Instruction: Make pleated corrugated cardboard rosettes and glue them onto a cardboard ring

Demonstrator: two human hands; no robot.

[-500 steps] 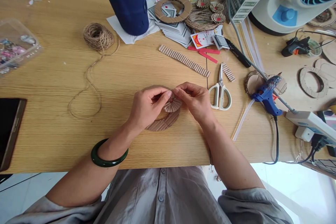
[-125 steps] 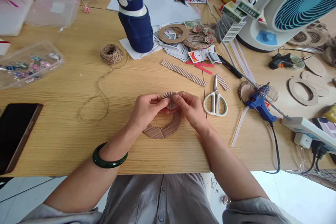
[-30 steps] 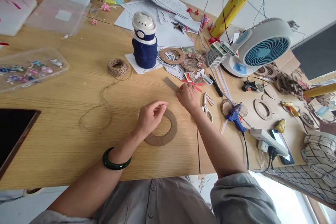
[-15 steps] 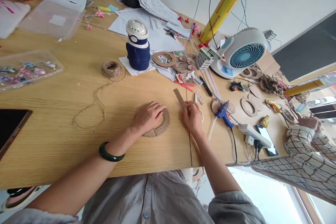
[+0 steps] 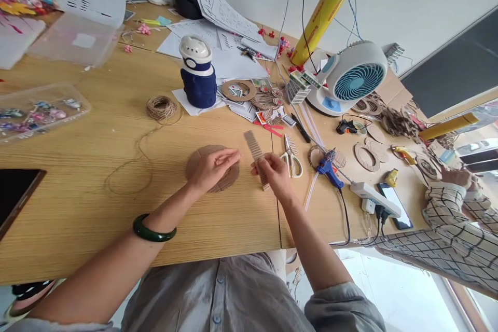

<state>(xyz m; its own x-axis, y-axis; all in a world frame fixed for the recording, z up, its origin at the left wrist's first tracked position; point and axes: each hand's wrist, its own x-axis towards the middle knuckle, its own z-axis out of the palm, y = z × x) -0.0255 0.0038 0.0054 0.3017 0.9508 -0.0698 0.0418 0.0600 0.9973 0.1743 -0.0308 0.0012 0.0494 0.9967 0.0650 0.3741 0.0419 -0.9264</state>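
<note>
In my right hand (image 5: pixel 272 170) is a strip of corrugated cardboard (image 5: pixel 252 144), pinched between thumb and fingers and tilted above the table. My left hand (image 5: pixel 216 167) is over a brown cardboard ring (image 5: pixel 226 181), with its fingers stretched toward the strip and nothing visible in them. The hand hides part of the ring; whether it touches it I cannot tell. White-handled scissors (image 5: pixel 291 160) lie just right of my right hand. A blue glue gun (image 5: pixel 329 168) rests farther right.
A twine coil (image 5: pixel 161 108) trails a loose end to the left. Behind stand a blue-and-white bottle (image 5: pixel 198 75) and a white fan (image 5: pixel 350 78). A power strip (image 5: pixel 375 199) and phone (image 5: pixel 396 207) lie right, near another person's hands (image 5: pixel 459 179).
My right hand has lifted the cardboard strip and moved left, uncovering the scissors. My left hand has risen off the ring's near side, and the ring now appears farther left.
</note>
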